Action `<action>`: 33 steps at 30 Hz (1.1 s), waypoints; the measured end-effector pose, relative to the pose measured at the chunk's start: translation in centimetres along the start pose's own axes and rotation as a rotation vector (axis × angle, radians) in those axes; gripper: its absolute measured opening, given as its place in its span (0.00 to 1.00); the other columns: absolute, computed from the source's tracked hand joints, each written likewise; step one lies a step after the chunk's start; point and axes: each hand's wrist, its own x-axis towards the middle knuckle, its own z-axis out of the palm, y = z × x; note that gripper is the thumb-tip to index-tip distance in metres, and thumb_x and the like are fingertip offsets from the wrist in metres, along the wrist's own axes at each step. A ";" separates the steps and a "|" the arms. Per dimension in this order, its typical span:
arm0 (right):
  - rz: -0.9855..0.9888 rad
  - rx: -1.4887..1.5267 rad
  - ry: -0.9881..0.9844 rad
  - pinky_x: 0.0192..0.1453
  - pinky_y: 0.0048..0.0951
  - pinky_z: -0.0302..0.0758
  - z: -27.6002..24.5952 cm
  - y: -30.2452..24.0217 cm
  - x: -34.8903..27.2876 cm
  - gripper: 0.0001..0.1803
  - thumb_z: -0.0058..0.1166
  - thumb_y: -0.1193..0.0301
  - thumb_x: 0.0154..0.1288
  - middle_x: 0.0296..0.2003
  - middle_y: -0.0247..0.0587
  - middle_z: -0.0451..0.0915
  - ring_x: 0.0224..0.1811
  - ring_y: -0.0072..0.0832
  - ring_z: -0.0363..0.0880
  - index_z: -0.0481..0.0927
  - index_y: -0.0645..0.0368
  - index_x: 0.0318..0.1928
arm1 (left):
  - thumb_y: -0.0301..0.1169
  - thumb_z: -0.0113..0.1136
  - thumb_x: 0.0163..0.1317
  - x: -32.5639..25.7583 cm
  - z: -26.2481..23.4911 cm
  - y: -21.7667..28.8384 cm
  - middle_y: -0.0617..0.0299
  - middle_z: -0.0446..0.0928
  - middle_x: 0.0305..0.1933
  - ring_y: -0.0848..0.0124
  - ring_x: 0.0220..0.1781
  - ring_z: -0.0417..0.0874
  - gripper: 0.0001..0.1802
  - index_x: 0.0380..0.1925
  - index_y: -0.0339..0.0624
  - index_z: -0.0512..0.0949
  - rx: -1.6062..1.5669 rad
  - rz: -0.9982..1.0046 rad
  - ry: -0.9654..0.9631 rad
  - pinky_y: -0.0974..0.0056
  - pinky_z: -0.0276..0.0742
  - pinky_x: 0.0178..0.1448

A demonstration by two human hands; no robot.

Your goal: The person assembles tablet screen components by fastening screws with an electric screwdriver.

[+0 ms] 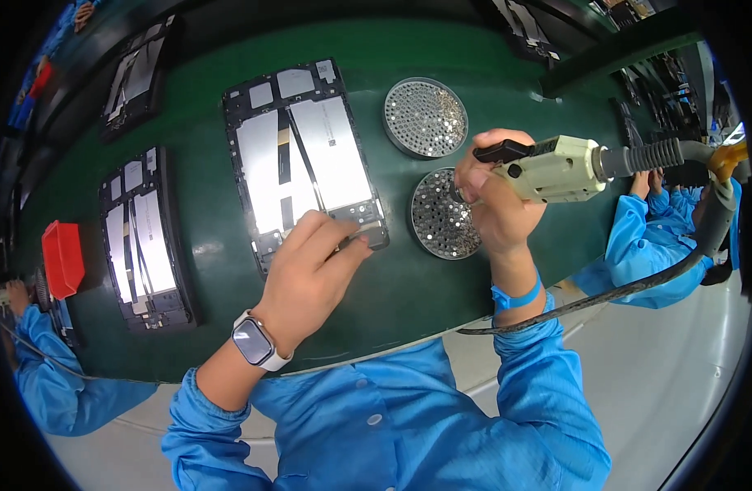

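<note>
At the centre of the frame, an opened flat device (335,139) with pale panels is being supported by the green table (392,290). Its lower end is being touched by the left hand (304,266); thumb and fingertips are being held close together there, but whether anything small is being pinched cannot be told. Right of centre, a pale powered screwdriver (560,172) is being grasped in the curled right hand (511,214), its front end being held over the lower round tray (417,227), in which small silvery pieces are being kept. More pieces are being held in the upper round tray (388,127), just above. At the left of the frame, a second device (151,237) is being borne by the table, near a red bin (63,258).
</note>
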 end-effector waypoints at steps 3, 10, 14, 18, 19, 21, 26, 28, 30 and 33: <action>-0.021 -0.013 -0.011 0.29 0.20 0.71 0.0 0.0 -0.1 0.17 0.55 0.86 0.54 0.28 0.36 0.78 0.25 0.17 0.74 0.78 0.69 0.47 | 0.19 0.71 0.48 0.1 0.4 0.6 0.55 0.79 0.42 0.60 0.39 0.78 0.11 0.34 0.33 0.82 0.025 -0.083 0.050 0.59 0.78 0.39; 0.027 0.135 -0.039 0.28 0.23 0.71 2.7 -1.3 -0.3 0.19 0.55 0.86 0.55 0.27 0.39 0.77 0.24 0.22 0.73 0.75 0.68 0.50 | 0.23 0.71 0.49 -0.4 1.2 0.6 0.56 0.78 0.43 0.58 0.48 0.80 0.11 0.33 0.33 0.81 0.184 -0.046 0.138 0.56 0.78 0.45; 0.091 0.182 -0.120 0.28 0.23 0.70 5.0 -1.2 -1.2 0.19 0.54 0.86 0.55 0.27 0.39 0.77 0.24 0.21 0.72 0.74 0.69 0.50 | 0.23 0.73 0.48 -0.7 1.3 0.4 0.56 0.80 0.45 0.54 0.53 0.81 0.12 0.35 0.36 0.83 0.189 -0.062 0.118 0.53 0.78 0.49; 0.151 0.083 -0.157 0.30 0.27 0.70 5.8 -0.9 -1.7 0.19 0.52 0.81 0.56 0.23 0.39 0.73 0.22 0.22 0.69 0.72 0.68 0.51 | 0.24 0.73 0.47 -0.7 0.9 0.4 0.56 0.81 0.46 0.55 0.53 0.81 0.13 0.34 0.37 0.83 0.190 -0.063 0.099 0.55 0.78 0.49; 0.167 0.005 -0.154 0.31 0.33 0.71 5.9 -0.9 -1.7 0.19 0.52 0.76 0.57 0.19 0.39 0.69 0.20 0.25 0.65 0.70 0.68 0.51 | 0.25 0.73 0.46 -0.7 0.9 0.4 0.56 0.81 0.46 0.56 0.53 0.81 0.13 0.34 0.37 0.83 0.188 -0.073 0.102 0.55 0.78 0.49; 0.171 0.001 -0.158 0.31 0.33 0.70 6.0 -0.9 -1.9 0.20 0.52 0.76 0.57 0.19 0.39 0.69 0.20 0.25 0.65 0.70 0.67 0.51 | 0.25 0.73 0.46 -0.8 1.0 0.4 0.57 0.81 0.46 0.56 0.53 0.81 0.13 0.34 0.37 0.83 0.181 -0.077 0.106 0.55 0.78 0.49; 0.166 0.054 -0.149 0.30 0.33 0.69 6.0 -0.9 -1.8 0.20 0.51 0.75 0.57 0.19 0.39 0.69 0.20 0.25 0.65 0.70 0.67 0.51 | 0.25 0.73 0.47 -0.9 1.1 0.3 0.57 0.81 0.45 0.57 0.53 0.81 0.12 0.33 0.38 0.84 0.174 -0.087 0.107 0.55 0.78 0.49; 0.124 0.280 -0.141 0.28 0.29 0.68 5.8 -1.0 -1.5 0.20 0.52 0.83 0.56 0.23 0.39 0.73 0.22 0.23 0.69 0.73 0.68 0.51 | 0.25 0.73 0.47 -0.8 1.2 0.3 0.57 0.81 0.45 0.57 0.53 0.81 0.12 0.33 0.38 0.83 0.162 -0.091 0.109 0.55 0.78 0.49; 0.105 0.353 -0.151 0.28 0.31 0.68 5.2 -1.3 -0.9 0.20 0.51 0.80 0.57 0.22 0.38 0.72 0.21 0.24 0.67 0.73 0.67 0.52 | 0.25 0.73 0.47 -0.8 1.0 0.3 0.57 0.81 0.45 0.57 0.53 0.81 0.12 0.33 0.38 0.83 0.162 -0.091 0.107 0.55 0.78 0.49; 0.045 0.430 -0.119 0.28 0.33 0.66 3.0 -2.5 0.7 0.22 0.50 0.73 0.57 0.20 0.33 0.69 0.18 0.23 0.64 0.74 0.66 0.53 | 0.25 0.73 0.47 -0.9 1.1 0.2 0.58 0.81 0.45 0.57 0.53 0.81 0.12 0.33 0.38 0.83 0.158 -0.091 0.110 0.55 0.78 0.49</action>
